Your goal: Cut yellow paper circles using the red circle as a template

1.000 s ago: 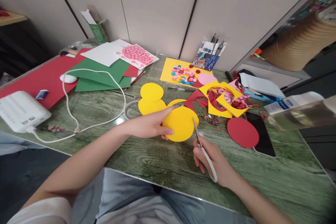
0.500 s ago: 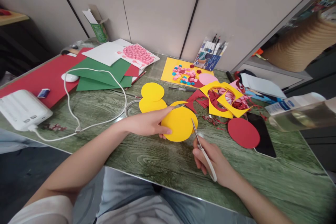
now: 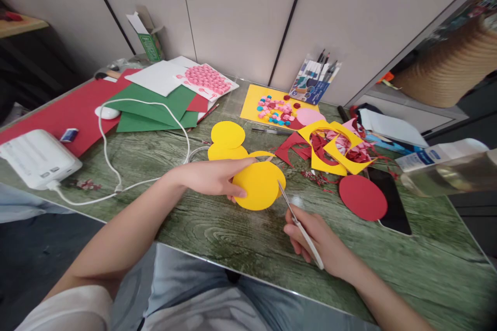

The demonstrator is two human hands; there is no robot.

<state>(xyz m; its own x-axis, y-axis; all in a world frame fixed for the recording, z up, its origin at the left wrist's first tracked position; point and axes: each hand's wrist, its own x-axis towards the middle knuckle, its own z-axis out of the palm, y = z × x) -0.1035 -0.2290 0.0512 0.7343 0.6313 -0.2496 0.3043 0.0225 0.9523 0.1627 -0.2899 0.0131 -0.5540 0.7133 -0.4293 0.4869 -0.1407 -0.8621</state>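
Between the thumb and fingers of my left hand [image 3: 213, 178] is a round piece of yellow paper [image 3: 258, 189], held above the table. A thin yellow strip curls behind its upper edge. My right hand [image 3: 316, 238] grips white-handled scissors [image 3: 305, 232], their blades at the paper's right edge. Just beyond my left hand lie two overlapping yellow paper circles [image 3: 228, 137]. A red paper circle [image 3: 363, 197] rests partly over a black phone [image 3: 394, 201], to the right of my right hand.
Yellow cut-out scraps [image 3: 341, 147] lie with red and pink shreds. Small pink, blue and red balls sit on a yellow sheet [image 3: 250, 98]. Green paper [image 3: 151, 114], a white power bank [image 3: 41, 160] with its looping cable, and a clear bottle [image 3: 446, 176] are also on the table.
My left hand and the yellow circle have shifted slightly left. The scissor blades have followed along its right edge, and the hanging strip looks longer.
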